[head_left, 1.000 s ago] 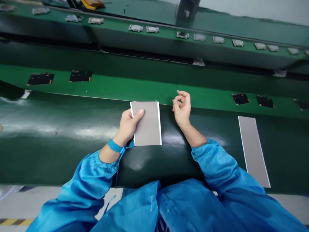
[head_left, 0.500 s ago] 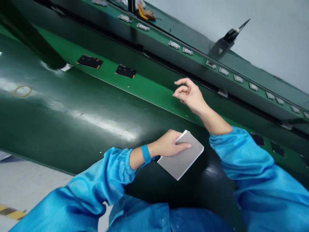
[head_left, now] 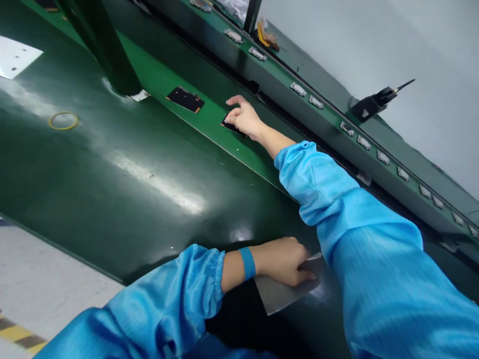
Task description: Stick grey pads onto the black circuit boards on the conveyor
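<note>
The largest thing is the green table [head_left: 93,194], and along its far side runs a green shelf [head_left: 277,89]. A thick dark post [head_left: 101,45] stands on the table, at the left. Near the person's body, the left hand [head_left: 284,262] is clamped on a grey sheet [head_left: 279,298], with the thumb on its upper face; the other fingers are mostly hidden. The right hand [head_left: 245,119] reaches forward over a black plate [head_left: 230,125] and covers a part of it. Its fingers are bent and apart from each other; whether they touch the plate, I cannot tell. Another black plate [head_left: 185,99] lies just to the left. A thin yellow ring [head_left: 63,128] rests on the table, and small silver parts [head_left: 298,89] form a row upon the shelf.
</note>
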### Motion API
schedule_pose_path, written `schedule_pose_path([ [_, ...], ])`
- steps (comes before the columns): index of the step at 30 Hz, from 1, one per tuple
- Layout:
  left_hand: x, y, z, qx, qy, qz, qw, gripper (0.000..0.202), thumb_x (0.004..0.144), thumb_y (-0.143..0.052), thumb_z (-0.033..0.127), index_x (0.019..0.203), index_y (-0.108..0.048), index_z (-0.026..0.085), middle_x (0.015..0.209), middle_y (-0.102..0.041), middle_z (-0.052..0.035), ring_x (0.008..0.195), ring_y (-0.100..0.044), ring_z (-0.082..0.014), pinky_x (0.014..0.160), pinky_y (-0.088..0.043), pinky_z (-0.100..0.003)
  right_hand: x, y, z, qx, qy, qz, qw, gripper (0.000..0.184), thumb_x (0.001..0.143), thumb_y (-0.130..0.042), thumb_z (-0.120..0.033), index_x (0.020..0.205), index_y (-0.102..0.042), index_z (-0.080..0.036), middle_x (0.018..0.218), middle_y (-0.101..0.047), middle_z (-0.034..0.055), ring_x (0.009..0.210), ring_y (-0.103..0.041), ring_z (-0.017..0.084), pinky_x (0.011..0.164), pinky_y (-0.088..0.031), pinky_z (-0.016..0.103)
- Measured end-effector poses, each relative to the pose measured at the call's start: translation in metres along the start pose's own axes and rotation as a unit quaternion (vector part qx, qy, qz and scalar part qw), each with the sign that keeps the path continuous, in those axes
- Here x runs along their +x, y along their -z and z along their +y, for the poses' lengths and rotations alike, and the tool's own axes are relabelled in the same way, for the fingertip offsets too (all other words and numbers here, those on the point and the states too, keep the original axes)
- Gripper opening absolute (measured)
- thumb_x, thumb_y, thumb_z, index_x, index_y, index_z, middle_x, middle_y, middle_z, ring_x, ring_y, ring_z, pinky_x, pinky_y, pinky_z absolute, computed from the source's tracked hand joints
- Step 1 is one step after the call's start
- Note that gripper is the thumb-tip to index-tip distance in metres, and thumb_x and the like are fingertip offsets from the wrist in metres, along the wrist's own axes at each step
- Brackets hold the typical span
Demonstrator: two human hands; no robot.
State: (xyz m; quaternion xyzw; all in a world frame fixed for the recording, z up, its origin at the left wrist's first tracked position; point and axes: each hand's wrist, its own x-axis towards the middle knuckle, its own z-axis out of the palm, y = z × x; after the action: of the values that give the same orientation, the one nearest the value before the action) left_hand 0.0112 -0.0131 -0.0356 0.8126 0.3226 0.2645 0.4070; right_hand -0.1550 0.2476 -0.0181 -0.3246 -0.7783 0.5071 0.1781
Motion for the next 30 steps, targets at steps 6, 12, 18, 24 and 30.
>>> schedule_pose_path([
  [6,0.001,0.002,0.003,0.021,-0.012,-0.015,1.000,0.038,0.099,-0.067,0.046,0.078,-0.072,0.015,0.078,-0.076,-0.0105,0.066,-0.066,-0.0206,0.056,-0.038,-0.033,0.007,-0.007,0.026,-0.006,0.018,0.009,1.000,0.042,0.081,-0.063,0.001,0.107,-0.043,-0.026,0.067,-0.060,-0.0102,0.071,-0.063,0.014,0.072,-0.054,0.026],
  [12,0.000,0.004,0.005,0.023,0.004,-0.014,1.000,0.035,0.099,-0.066,0.044,0.080,-0.072,0.015,0.081,-0.077,-0.0111,0.068,-0.068,-0.0224,0.058,-0.040,-0.034,-0.003,-0.001,0.029,-0.049,0.029,0.002,0.998,0.042,0.077,-0.063,0.001,0.103,-0.044,-0.026,0.067,-0.058,-0.0095,0.071,-0.060,0.014,0.075,-0.052,0.028],
  [18,-0.001,0.005,0.005,0.023,0.005,-0.021,1.000,0.034,0.100,-0.066,0.043,0.078,-0.070,0.016,0.080,-0.076,-0.0095,0.069,-0.068,-0.0227,0.058,-0.040,-0.034,-0.015,0.005,0.020,-0.102,0.006,0.004,0.995,0.039,0.076,-0.066,-0.001,0.093,-0.043,-0.028,0.071,-0.059,-0.0066,0.077,-0.061,0.018,0.065,-0.046,0.027],
  [24,0.001,0.006,0.007,0.013,-0.010,-0.007,1.000,0.029,0.099,-0.067,0.038,0.080,-0.072,0.017,0.080,-0.076,-0.0072,0.069,-0.067,-0.0203,0.061,-0.040,-0.032,-0.019,0.015,0.019,-0.123,-0.016,-0.009,0.992,0.045,0.073,-0.073,0.001,0.088,-0.041,-0.027,0.070,-0.061,-0.0067,0.073,-0.060,0.016,0.059,-0.041,0.025],
  [30,0.001,0.009,0.009,0.014,-0.001,-0.022,1.000,0.030,0.100,-0.066,0.038,0.082,-0.073,0.016,0.081,-0.076,-0.0077,0.069,-0.066,-0.0195,0.061,-0.040,-0.032,-0.020,0.026,0.028,-0.112,-0.027,-0.022,0.993,0.049,0.069,-0.078,0.002,0.087,-0.044,-0.028,0.068,-0.062,-0.0046,0.066,-0.057,0.017,0.059,-0.040,0.030],
])
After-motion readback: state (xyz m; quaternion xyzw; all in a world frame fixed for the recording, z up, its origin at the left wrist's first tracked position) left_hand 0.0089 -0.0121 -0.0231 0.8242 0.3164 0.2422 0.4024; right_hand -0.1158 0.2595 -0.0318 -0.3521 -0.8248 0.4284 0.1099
